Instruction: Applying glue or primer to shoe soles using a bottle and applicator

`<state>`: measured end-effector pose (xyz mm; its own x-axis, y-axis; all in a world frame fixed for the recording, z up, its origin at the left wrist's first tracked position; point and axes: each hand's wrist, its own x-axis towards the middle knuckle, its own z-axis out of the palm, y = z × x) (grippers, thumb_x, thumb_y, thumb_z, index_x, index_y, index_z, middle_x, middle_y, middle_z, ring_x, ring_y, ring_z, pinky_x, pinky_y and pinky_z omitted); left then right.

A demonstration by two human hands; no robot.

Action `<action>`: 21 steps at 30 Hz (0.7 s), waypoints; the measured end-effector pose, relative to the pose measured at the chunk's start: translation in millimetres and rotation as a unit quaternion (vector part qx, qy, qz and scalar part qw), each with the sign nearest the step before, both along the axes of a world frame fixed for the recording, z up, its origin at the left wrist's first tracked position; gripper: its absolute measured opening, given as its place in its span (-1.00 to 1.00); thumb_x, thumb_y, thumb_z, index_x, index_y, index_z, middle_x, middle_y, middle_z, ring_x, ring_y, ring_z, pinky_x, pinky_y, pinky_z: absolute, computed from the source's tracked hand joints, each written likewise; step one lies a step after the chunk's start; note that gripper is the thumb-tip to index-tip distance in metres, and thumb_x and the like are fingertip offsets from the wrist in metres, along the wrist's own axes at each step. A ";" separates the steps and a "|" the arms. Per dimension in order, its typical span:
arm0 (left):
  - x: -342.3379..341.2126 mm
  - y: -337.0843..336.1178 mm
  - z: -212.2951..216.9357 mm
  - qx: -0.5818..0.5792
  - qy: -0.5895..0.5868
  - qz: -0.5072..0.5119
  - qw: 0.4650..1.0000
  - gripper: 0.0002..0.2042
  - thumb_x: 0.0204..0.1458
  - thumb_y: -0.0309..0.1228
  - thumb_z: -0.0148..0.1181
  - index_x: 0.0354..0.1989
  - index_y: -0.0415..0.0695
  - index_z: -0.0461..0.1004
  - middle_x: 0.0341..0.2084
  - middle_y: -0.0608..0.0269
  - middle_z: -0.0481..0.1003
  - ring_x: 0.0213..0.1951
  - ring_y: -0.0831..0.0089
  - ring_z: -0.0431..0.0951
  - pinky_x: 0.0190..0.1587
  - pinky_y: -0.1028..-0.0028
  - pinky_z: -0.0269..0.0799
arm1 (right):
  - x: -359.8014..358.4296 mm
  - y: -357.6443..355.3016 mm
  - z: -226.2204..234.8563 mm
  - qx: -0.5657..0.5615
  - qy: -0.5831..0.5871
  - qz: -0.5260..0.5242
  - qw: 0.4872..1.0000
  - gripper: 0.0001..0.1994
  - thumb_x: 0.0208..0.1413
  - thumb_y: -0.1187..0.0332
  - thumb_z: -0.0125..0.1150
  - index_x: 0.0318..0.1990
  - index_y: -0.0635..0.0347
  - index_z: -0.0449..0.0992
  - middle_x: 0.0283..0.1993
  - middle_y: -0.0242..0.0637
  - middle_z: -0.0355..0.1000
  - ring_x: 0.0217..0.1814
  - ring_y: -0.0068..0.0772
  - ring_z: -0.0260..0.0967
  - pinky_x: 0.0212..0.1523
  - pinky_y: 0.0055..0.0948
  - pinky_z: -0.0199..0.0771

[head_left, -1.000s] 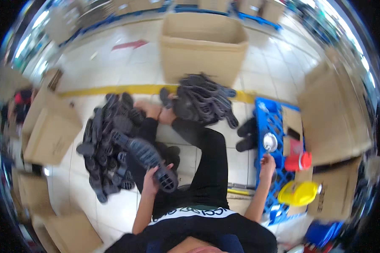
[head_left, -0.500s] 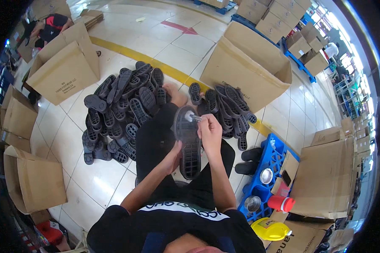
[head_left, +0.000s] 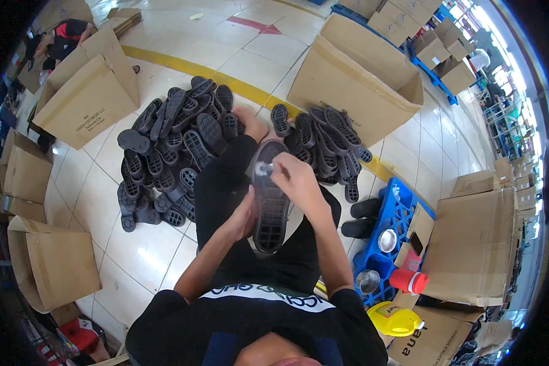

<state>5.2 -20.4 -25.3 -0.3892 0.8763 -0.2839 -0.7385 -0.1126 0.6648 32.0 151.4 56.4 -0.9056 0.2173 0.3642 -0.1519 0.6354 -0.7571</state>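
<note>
Over my lap lies a dark shoe sole point(head_left: 270, 210) with a gridded underside, its toe end pointing away from me. My left hand point(head_left: 241, 218) grips its left edge, thumb up along the side. Above the far part of the sole my right hand point(head_left: 299, 183) pinches a small brush-like tool with a white head point(head_left: 263, 169). The white head is at the sole's surface, blurred by motion; its handle is mostly hidden by my fingers.
A large heap of dark soles point(head_left: 165, 161) lies on the left floor, a smaller heap point(head_left: 329, 146) ahead right. Cardboard boxes point(head_left: 91, 97) point(head_left: 354, 76) stand behind them. At right, a blue pallet point(head_left: 372, 259) carries metal bowls point(head_left: 387, 240), a red jug point(head_left: 407, 281) and a yellow bottle point(head_left: 394, 318).
My right hand has moved slightly left and toward the far end of the sole with the brush. The left hand keeps its hold, and the view has shifted a little.
</note>
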 end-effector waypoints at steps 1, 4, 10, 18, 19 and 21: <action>-1.6 -0.2 -0.6 -0.006 0.005 0.019 1.000 -0.24 0.20 0.28 -0.46 0.36 -0.08 0.03 0.16 0.06 0.33 0.11 0.12 0.44 0.14 0.12 0.35 | 4.4 0.8 3.8 0.073 -0.018 0.069 0.995 -0.87 0.03 0.45 0.17 -0.30 0.25 0.37 -0.48 -0.22 0.34 -0.53 -0.20 0.36 -0.48 -0.34 0.34; -5.6 2.5 14.5 -0.010 -0.014 0.044 0.999 -0.22 0.19 0.30 -0.47 0.36 -0.10 0.02 0.18 0.04 0.31 0.10 0.09 0.44 0.16 0.08 0.33 | 20.0 -1.1 10.1 0.117 -0.075 0.134 0.981 -0.87 -0.04 0.42 0.18 -0.36 0.20 0.36 -0.41 -0.19 0.35 -0.42 -0.03 0.39 -0.41 -0.23 0.42; -21.8 8.1 25.1 0.080 -0.055 0.102 0.990 -0.15 0.17 0.31 -0.63 0.32 -0.19 0.10 0.10 -0.09 0.39 0.01 -0.03 0.49 0.14 0.06 0.34 | 63.2 -26.7 -3.2 0.133 -0.192 0.210 0.949 -0.88 0.06 0.33 0.13 -0.35 0.15 0.36 -0.38 -0.18 0.37 -0.32 -0.05 0.42 -0.30 -0.22 0.44; -23.2 10.6 29.0 0.030 -0.039 0.147 0.988 -0.13 0.15 0.34 -0.63 0.31 -0.19 0.12 0.09 -0.04 0.41 0.05 0.06 0.49 0.15 0.12 0.35 | 59.0 -10.4 12.1 -0.078 -0.108 0.086 0.987 -0.87 0.04 0.54 0.21 -0.23 0.31 0.49 -0.31 -0.13 0.45 -0.39 -0.25 0.45 -0.30 -0.44 0.46; -21.0 8.6 29.2 0.035 -0.036 0.147 0.988 -0.13 0.15 0.34 -0.63 0.31 -0.19 0.12 0.09 -0.04 0.41 0.05 0.06 0.49 0.15 0.12 0.35 | 52.1 -2.2 15.7 -0.071 -0.086 0.069 0.991 -0.86 0.05 0.52 0.23 -0.22 0.31 0.49 -0.27 -0.18 0.47 -0.39 -0.35 0.45 -0.33 -0.51 0.46; -13.8 6.8 36.7 0.033 -0.055 0.103 0.993 -0.15 0.16 0.32 -0.65 0.31 -0.18 0.12 0.08 -0.03 0.41 0.04 0.04 0.50 0.14 0.11 0.36 | 36.8 9.3 30.4 -0.022 -0.032 0.034 0.999 -0.84 0.04 0.51 0.26 -0.21 0.31 0.50 -0.24 -0.18 0.48 -0.35 -0.34 0.47 -0.30 -0.51 0.47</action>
<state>-8.7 -13.6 11.4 -0.5323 0.7989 -0.2800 -0.7629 -0.3094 0.5677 68.8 160.7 86.7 -0.9399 0.1694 0.2965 -0.1439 0.5908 -0.7939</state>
